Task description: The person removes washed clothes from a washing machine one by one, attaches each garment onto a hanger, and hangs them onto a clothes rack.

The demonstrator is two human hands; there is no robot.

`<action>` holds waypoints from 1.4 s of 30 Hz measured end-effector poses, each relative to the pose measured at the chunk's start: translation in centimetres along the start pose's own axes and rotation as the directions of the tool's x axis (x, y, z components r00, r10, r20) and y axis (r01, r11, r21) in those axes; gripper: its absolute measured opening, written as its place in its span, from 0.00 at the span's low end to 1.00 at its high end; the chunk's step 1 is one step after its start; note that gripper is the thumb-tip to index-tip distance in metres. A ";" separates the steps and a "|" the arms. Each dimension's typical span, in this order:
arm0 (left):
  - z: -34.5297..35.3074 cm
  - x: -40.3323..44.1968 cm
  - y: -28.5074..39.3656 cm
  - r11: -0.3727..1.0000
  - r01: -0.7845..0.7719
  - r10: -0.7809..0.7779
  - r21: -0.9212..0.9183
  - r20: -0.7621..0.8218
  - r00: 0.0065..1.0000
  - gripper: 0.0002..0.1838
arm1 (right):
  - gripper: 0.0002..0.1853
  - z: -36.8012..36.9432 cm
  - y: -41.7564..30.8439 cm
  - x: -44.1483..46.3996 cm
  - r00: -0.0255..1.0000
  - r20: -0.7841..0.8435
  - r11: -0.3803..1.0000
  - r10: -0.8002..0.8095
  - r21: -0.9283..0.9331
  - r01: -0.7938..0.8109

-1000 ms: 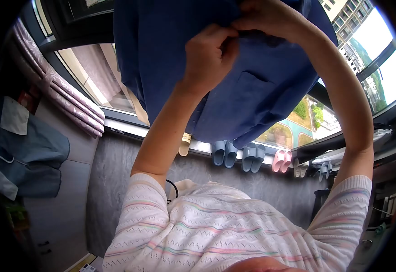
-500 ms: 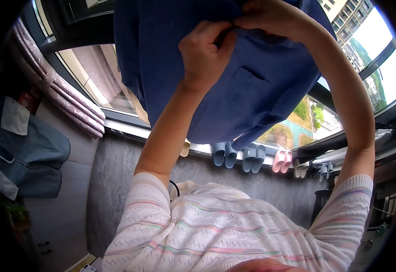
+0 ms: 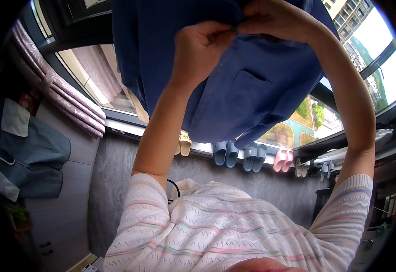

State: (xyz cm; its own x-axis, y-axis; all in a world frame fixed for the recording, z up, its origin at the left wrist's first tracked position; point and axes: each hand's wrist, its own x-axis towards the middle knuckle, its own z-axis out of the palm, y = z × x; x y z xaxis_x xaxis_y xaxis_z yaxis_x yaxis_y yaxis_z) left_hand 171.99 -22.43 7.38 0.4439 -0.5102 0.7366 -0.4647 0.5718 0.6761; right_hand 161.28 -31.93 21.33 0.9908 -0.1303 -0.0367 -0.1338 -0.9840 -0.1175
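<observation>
A dark blue shirt (image 3: 234, 99) hangs in front of me at the top of the head view, with a pocket opening on its front. My left hand (image 3: 202, 50) pinches the shirt's front edge between thumb and fingers. Right beside it, my right hand (image 3: 275, 20) is closed on the same edge, its fingertips meeting those of the left. A small dark spot shows between the fingertips; I cannot make out whether it is a button. The top of the shirt lies outside the view.
Along the window sill stand yellow slippers (image 3: 185, 144), blue-grey slippers (image 3: 254, 157) and pink slippers (image 3: 283, 160). A tied curtain (image 3: 57, 86) hangs at the left, above a grey-blue cloth (image 3: 32, 154) over a cabinet (image 3: 66, 217). Dark racks (image 3: 388, 181) stand at the right.
My left hand has turned and shifted slightly left, its fingers flatter at the shirt's edge. The shirt's front has swung a little, and more of the yellow slippers shows.
</observation>
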 end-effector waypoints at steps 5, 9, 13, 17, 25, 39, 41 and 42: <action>0.1 0.2 0.2 0.997 0.070 -0.070 0.027 0.026 0.997 0.09 | 0.15 0.5 0.3 0.0 0.997 -0.063 0.996 -0.047 0.069 0.052; 0.0 0.7 -0.4 0.960 0.175 -0.158 -0.218 0.093 0.983 0.10 | 0.15 0.4 0.3 -0.2 0.996 -0.091 0.999 -0.015 -0.031 0.012; 0.0 0.7 -0.6 0.817 0.287 -0.227 -0.500 0.178 0.957 0.11 | 0.15 0.5 0.3 -0.6 0.992 -0.127 1.000 0.001 0.015 0.001; -0.1 0.7 -0.2 0.777 0.337 -0.252 -0.531 0.229 0.940 0.10 | 0.15 0.4 0.2 -0.9 0.991 -0.122 0.999 -0.052 0.009 0.054; -0.4 0.5 -0.3 0.795 0.352 -0.277 -0.494 0.221 0.935 0.11 | 0.12 1.3 -0.3 -0.6 0.968 -0.191 0.976 -0.166 -0.174 0.133; -0.7 0.8 -1.9 0.680 0.381 -0.195 -0.627 0.346 0.918 0.11 | 0.15 1.0 -0.1 -1.5 0.980 -0.175 0.995 -0.099 -0.012 0.098; -0.2 0.4 -1.6 0.849 0.302 -0.214 -0.433 0.240 0.947 0.11 | 0.17 0.6 -0.5 -1.7 0.994 -0.097 0.997 -0.053 -0.064 0.046; -0.2 -0.1 -2.2 0.912 0.288 -0.229 -0.292 0.218 0.949 0.11 | 0.18 1.2 -0.4 -1.7 0.983 -0.166 0.987 -0.082 -0.151 0.057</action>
State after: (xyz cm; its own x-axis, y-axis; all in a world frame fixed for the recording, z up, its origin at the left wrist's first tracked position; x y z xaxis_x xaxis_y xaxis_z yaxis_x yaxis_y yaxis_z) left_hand 173.16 -23.52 5.83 0.3606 -0.7552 0.5474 -0.0727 0.5623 0.8237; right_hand 159.58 -31.15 20.26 0.9881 -0.0672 0.1385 -0.0723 -0.9969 0.0320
